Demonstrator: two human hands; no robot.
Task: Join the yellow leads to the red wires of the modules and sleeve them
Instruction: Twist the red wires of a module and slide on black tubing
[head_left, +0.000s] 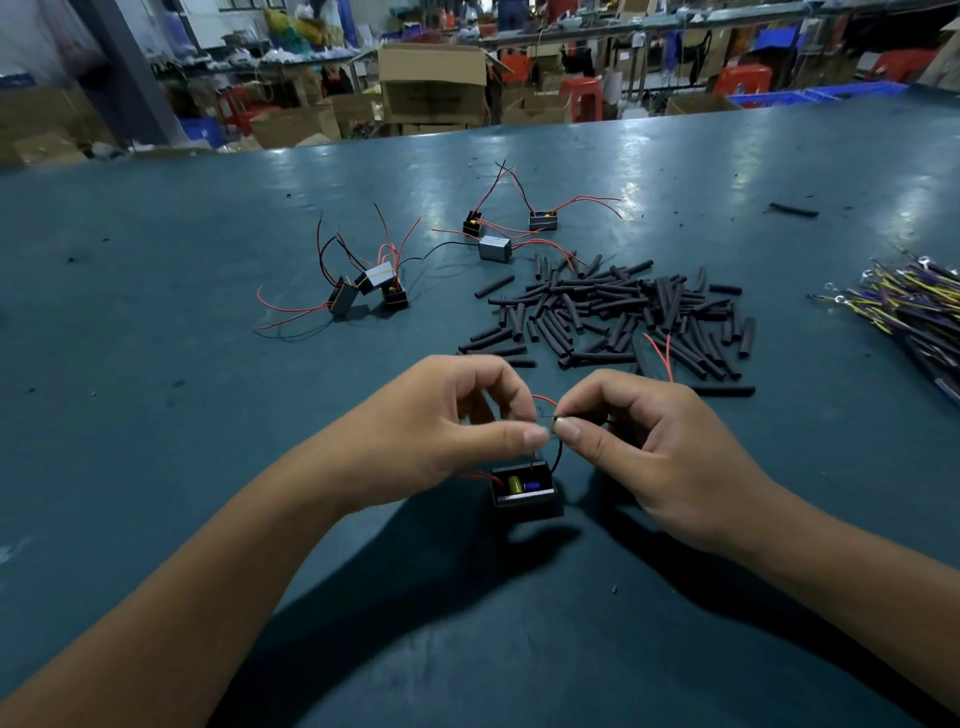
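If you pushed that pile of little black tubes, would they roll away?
Probably a few would. The black sleeve tubes are round and short, so loose ones at the pile's edge could roll on the smooth green table. They look thin and hollow, so likely very light. Many lie crisscrossed, which may stop most from rolling.

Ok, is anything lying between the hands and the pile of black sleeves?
Nothing visible does. The pile of sleeves lies just beyond both hands, left hand and right hand, with only bare table between; the held module sits nearer the person.
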